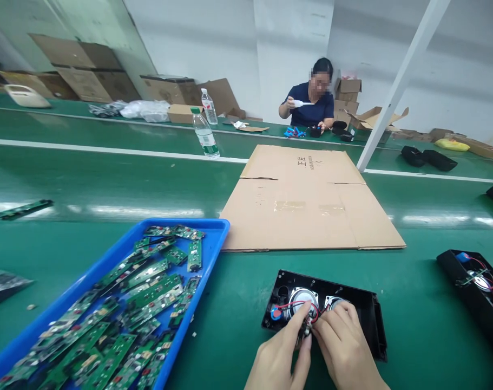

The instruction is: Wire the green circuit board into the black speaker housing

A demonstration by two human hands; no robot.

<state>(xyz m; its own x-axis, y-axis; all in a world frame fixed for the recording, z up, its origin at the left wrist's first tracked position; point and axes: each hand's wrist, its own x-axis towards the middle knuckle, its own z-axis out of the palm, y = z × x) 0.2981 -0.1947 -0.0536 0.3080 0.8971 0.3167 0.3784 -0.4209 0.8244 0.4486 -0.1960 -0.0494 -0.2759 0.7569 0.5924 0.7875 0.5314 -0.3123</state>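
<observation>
A black open speaker housing [368, 314] lies on the green table near me, with two round silver speaker cones, a blue part and red wires inside. My left hand [281, 352] and my right hand [343, 346] meet over its middle, fingertips pinched together on a small connector at the red wires [307, 310]. The part between the fingers is mostly hidden. A blue tray [214, 238] heaped with several green circuit boards stands just left of the housing.
A flattened cardboard sheet [311, 206] lies beyond the housing. Another open black housing [473, 287] sits at the right edge. A water bottle [204, 135] stands farther back. Across the belt a seated person [311, 103] works among cartons. A white post [396, 86] slants up at right.
</observation>
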